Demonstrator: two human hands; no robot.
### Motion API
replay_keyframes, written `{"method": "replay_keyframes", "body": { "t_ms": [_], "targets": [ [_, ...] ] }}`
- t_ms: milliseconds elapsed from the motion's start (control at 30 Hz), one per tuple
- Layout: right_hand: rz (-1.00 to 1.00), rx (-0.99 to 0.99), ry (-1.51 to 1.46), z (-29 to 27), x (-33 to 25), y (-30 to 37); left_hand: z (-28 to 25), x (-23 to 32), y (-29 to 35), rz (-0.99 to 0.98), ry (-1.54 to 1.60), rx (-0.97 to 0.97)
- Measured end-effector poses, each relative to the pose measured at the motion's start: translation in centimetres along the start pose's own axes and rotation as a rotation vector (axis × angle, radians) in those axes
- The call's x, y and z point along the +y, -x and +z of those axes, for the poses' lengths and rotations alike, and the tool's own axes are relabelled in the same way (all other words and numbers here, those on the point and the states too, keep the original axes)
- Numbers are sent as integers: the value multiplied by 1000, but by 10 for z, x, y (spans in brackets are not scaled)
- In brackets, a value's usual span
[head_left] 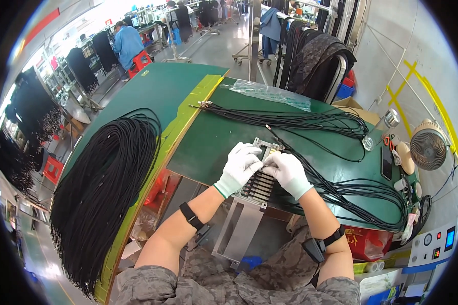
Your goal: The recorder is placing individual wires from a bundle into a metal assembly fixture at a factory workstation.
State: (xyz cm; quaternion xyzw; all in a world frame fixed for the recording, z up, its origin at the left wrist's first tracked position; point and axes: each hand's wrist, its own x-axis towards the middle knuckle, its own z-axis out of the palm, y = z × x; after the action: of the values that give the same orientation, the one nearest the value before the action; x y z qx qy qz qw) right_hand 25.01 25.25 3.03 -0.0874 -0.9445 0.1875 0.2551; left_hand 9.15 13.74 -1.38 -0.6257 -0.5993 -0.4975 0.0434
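At the near edge of the green tabletop [208, 137], both gloved hands, left hand [240, 166] and right hand [288, 172], pinch narrowly over the metal fixture [259, 185], seemingly seating a black cable [310, 175] end into its slots; next likely calls for precise alignment.

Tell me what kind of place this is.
Most likely a factory floor where cables get assembled. Gloved hands, left hand and right hand, work at a metal jig on a green workbench, beside a big bundle of black cables. Another worker sits at benches behind.
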Motion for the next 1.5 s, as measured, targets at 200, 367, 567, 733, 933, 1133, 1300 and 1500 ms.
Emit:
{"method": "replay_keyframes", "body": {
  "t_ms": [200, 367, 567, 733, 933, 1133, 1300, 1500],
  "targets": [
    [182, -57, -166, -6, -9, 1, -9, 9, 0, 78, -58, 31],
    [290, -91, -255, -11, 1, 11, -4, 7, 8, 49, -17, 99],
    [189, -25, -21, -16, 23, 13, 2, -5, 9, -170, -112, 210],
    [169, -39, 56, -17, 20, 4, -18, 0, 6, -245, -225, 223],
    [257, -117, 193, -22, 29, 14, 2, -2, 7, -296, -141, 167],
    [224, -118, 258, -22, 32, 12, 4, -9, 8, -299, -193, 149],
    [35, 23, 232, -6, 32, 3, -11, -9, 11, -259, -493, -1],
    [80, 40, 187, -11, 34, 20, 17, -2, 12, -89, -288, 112]
  ]
}}
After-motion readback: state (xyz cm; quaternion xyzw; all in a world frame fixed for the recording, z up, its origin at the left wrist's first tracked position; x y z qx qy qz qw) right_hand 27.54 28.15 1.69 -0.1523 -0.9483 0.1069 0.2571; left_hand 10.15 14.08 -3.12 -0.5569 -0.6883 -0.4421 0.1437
